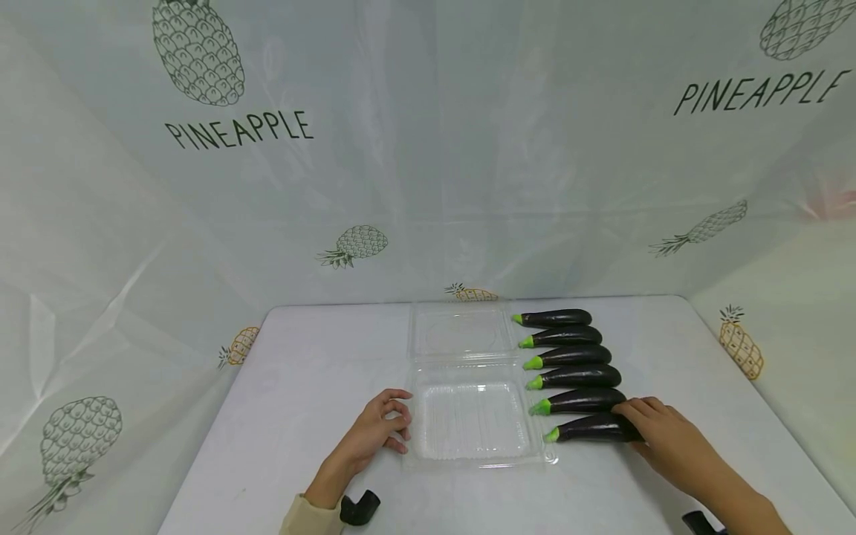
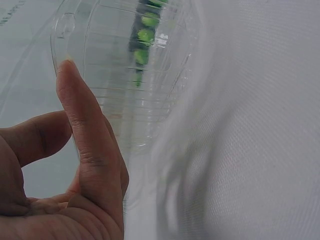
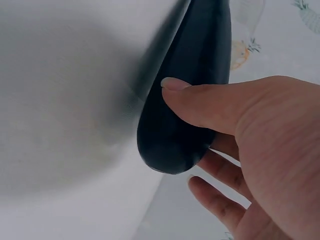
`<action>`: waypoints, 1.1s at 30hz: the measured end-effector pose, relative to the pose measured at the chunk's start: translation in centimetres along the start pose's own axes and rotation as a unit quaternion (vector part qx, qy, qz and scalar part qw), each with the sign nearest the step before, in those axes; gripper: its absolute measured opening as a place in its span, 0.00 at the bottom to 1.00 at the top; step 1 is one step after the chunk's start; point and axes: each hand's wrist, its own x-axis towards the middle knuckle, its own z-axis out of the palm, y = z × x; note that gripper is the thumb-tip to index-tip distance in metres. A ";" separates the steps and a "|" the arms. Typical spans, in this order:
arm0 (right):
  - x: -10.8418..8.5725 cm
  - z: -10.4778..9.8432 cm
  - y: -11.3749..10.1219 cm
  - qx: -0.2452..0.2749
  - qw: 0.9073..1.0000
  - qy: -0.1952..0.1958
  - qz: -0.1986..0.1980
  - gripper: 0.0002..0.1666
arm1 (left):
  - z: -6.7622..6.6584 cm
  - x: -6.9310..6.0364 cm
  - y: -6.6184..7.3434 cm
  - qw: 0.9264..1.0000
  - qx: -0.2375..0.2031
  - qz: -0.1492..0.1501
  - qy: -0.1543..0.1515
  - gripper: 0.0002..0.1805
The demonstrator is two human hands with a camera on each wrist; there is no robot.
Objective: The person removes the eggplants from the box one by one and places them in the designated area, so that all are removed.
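Note:
My right hand (image 1: 669,443) grips the fat end of the nearest eggplant (image 1: 597,428). The right wrist view shows its thumb lying across the dark eggplant (image 3: 185,115), with fingers behind. The green stem end points left toward a clear plastic clamshell box (image 1: 472,420), which lies opened out with its lid (image 1: 461,332) folded back. At the box's left edge is my left hand (image 1: 374,431), its fingers loosely bent. In the left wrist view, the index finger (image 2: 82,120) extends to the clear rim; I see nothing pinched between finger and thumb.
Several more eggplants (image 1: 574,376) lie in a column right of the box, green stems to the left. All rest on a white table (image 1: 301,371). A pineapple-printed sheet (image 1: 428,163) hangs behind and at both sides. Black bands (image 1: 360,508) sit at both wrists.

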 end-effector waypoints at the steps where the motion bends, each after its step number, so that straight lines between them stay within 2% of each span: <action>1: 0.0 0.1 0.0 -0.001 1.000 -0.001 0.000 0.35 | 0.0 0.0 0.0 1.000 0.000 0.000 0.000 0.27; 10: 0.2 1.3 0.2 -0.010 0.997 0.069 -0.041 0.40 | 0.1 -0.1 0.2 1.000 0.002 0.002 -0.001 0.25; 16: 0.6 1.8 0.2 -0.013 0.995 0.092 -0.047 0.43 | 0.2 -0.1 0.4 1.000 0.003 0.002 0.004 0.25; 22: 1.0 1.9 0.1 -0.018 0.993 0.103 -0.048 0.41 | 0.2 -0.2 0.6 1.000 0.001 0.001 0.005 0.26; 33: 0.8 2.2 -0.2 -0.015 0.994 0.098 -0.035 0.39 | 0.1 -0.2 0.2 1.000 0.000 -0.002 0.003 0.27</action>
